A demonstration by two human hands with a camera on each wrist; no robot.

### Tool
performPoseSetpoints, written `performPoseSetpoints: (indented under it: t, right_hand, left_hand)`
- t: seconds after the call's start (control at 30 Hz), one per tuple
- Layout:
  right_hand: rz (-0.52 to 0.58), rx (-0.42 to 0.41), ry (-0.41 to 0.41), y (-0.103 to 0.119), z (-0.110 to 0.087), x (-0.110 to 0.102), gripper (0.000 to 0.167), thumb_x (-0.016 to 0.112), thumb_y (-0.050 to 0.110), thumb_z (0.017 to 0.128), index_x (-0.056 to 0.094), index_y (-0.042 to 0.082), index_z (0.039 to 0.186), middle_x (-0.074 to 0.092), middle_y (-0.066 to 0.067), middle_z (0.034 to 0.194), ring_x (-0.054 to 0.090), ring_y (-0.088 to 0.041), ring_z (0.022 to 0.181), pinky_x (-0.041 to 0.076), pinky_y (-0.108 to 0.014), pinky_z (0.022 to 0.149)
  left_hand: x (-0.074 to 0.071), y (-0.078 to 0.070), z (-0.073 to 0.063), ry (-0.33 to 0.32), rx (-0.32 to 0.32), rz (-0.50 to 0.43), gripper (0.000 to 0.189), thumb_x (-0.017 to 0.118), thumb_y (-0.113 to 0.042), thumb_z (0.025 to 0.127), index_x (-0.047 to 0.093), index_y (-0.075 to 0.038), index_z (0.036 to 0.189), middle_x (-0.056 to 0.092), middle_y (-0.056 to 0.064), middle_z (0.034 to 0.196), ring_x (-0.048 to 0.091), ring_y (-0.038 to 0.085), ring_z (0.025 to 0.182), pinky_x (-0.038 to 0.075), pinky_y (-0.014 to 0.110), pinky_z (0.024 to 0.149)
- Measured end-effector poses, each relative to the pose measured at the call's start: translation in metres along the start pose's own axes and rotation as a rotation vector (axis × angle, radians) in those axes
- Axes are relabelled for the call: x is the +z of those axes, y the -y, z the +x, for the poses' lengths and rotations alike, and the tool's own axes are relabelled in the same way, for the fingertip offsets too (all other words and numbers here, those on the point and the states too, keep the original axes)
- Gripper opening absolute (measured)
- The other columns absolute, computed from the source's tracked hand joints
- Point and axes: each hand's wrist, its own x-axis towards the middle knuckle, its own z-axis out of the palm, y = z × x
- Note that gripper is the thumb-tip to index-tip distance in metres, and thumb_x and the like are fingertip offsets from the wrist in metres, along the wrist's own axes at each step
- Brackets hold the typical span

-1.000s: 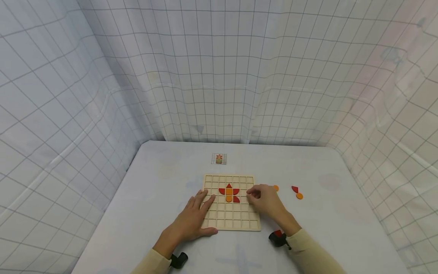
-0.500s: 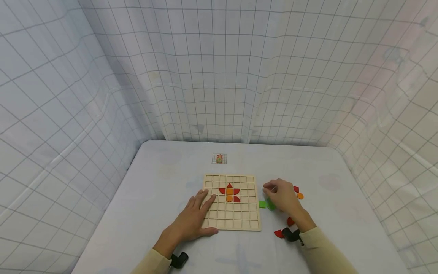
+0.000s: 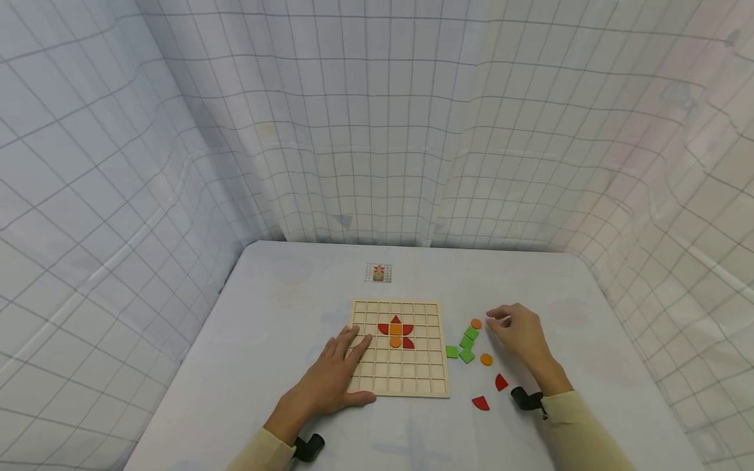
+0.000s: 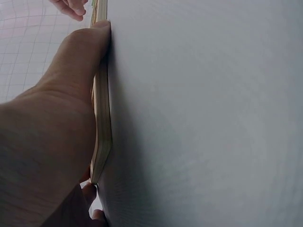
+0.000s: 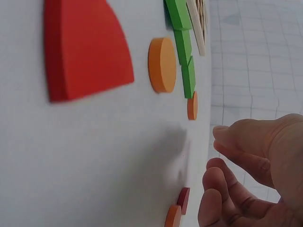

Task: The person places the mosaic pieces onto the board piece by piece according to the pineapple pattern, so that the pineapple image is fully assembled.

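My left hand (image 3: 330,376) lies spread over the left edge of a wooden grid board (image 3: 409,386), its thumb (image 4: 94,38) along the front edge. On the board, an orange square (image 3: 396,329) and an orange disc (image 3: 395,341) sit among several red pieces, including a small triangle (image 3: 396,319). To the right of the loose pieces, my right hand (image 3: 524,337) hovers over the table with fingers loosely curled and nothing between them. Past its fingertips, in the right wrist view, lie a red piece (image 5: 184,201) and an orange disc (image 5: 173,215).
Several green squares (image 3: 467,356) lie right of the board, beside orange discs (image 3: 486,360). Two red quarter-circles (image 3: 480,403) are nearer the front. Behind the board is a small pattern card (image 3: 378,273). Gridded white curtains (image 3: 377,131) surround the white table (image 3: 283,294).
My right hand has moved right, from the board's right edge past the loose pieces, uncovering the green squares and orange discs. My left hand and the pieces on the board stay as they were.
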Motion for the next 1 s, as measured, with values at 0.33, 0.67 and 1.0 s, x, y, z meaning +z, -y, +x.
performPoseSetpoints:
  t: [0.33, 0.67, 1.0]
  right_hand:
    - [-0.066, 0.039, 0.033, -0.027, 0.0, -0.015, 0.03, 0.088, 0.015, 0.103, 0.086, 0.001, 0.129, 0.076, -0.022, 0.117, 0.067, -0.031, 0.097, 0.053, -0.03, 0.077]
    - [-0.065, 0.079, 0.087, -0.034, -0.001, -0.023, 0.03, 0.089, 0.015, 0.103, 0.086, 0.0, 0.129, 0.072, -0.021, 0.113, 0.067, -0.03, 0.098, 0.052, -0.032, 0.076]
    - [-0.054, 0.054, 0.07, -0.037, -0.001, -0.021, 0.025, 0.086, 0.011, 0.103, 0.086, -0.003, 0.124, 0.074, -0.02, 0.108, 0.068, -0.028, 0.094, 0.052, -0.031, 0.073]
  left_hand:
    - [-0.001, -0.001, -0.001, -0.005, 0.003, 0.005, 0.119, 0.09, -0.071, 0.095, 0.036, -0.014, 0.184, 0.024, 0.022, 0.193, 0.021, 0.048, 0.182, 0.029, 0.07, 0.144]
    - [-0.002, -0.002, -0.001, -0.006, -0.002, 0.011, 0.119, 0.09, -0.071, 0.094, 0.036, -0.015, 0.184, 0.024, 0.022, 0.193, 0.021, 0.048, 0.182, 0.03, 0.07, 0.143]
    - [0.001, 0.0, 0.0, 0.004, 0.003, 0.014, 0.118, 0.089, -0.071, 0.096, 0.035, -0.014, 0.185, 0.023, 0.022, 0.194, 0.02, 0.048, 0.182, 0.027, 0.07, 0.145]
